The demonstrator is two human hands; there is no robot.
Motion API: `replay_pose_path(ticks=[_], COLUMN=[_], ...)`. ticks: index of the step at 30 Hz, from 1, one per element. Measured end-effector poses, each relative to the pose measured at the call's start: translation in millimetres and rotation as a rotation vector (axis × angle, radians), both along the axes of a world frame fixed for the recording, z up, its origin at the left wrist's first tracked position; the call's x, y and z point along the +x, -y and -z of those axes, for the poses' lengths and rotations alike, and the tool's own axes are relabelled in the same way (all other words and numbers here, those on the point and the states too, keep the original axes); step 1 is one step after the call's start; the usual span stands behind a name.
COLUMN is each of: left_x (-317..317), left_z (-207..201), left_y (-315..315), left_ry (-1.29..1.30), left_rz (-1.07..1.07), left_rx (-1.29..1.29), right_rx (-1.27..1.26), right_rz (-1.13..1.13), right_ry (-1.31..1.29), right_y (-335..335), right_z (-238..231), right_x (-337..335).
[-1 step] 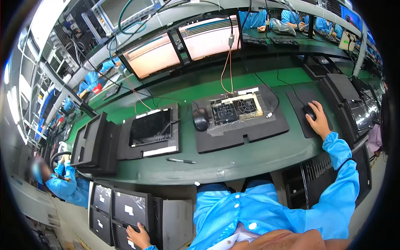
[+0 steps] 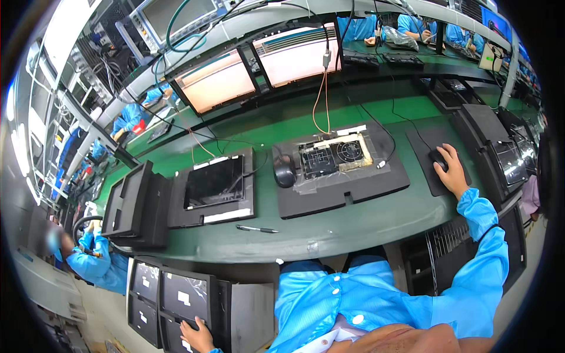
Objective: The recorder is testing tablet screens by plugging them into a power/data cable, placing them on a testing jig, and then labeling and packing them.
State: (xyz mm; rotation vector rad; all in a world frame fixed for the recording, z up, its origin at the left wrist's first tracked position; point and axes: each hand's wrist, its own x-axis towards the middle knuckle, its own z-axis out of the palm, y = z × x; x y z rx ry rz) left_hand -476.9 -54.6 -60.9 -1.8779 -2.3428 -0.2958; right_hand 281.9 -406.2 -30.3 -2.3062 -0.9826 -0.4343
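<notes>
My right hand (image 2: 453,173) is wrapped over a black computer mouse (image 2: 436,157), which lies on a dark mouse pad (image 2: 421,154) at the right of the green bench. Low on the left, my left hand (image 2: 199,336) has its fingers stretched out on the edge of a black divided tray (image 2: 159,294). Flat dark panels (image 2: 183,294) with white labels sit in the tray's compartments. Near the bench middle, a black foam board (image 2: 353,197) carries a taped fixture (image 2: 335,156) with a round grille pattern. A second black mouse (image 2: 285,170) rests at that board's left side.
Another foam board (image 2: 247,203) holds a dark flat screen (image 2: 215,182). A pen (image 2: 257,229) lies near the front edge. Stacked black trays (image 2: 135,206) stand at the left, more foam trays (image 2: 479,141) at the right. Two lit monitors (image 2: 297,56) stand behind. A co-worker (image 2: 91,265) is at far left.
</notes>
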Motion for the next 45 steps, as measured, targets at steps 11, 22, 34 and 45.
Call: replay_pose_path(ticks=[11,22,34,45], left_x=[-29.4,12.8,300.2,418.3], left_z=[2.6,-0.4,-32.7,-89.8], left_y=[37.6,6.6,38.9,74.4], left_ry=[0.024,0.265,0.88,1.409], left_rz=[0.254,0.222,1.476,1.498], left_rx=[0.19,0.566,-0.099,-1.425], right_rx=[-0.084,-0.089,-0.668,-0.221], right_rz=[0.021,0.048,0.935,0.187], right_ry=[0.045,0.09,-0.06,0.962], right_y=[2.5,-0.9,195.4,143.9], right_z=[11.6,14.9,-67.1,-132.9], right_x=[2.3,5.5,44.5,-59.5])
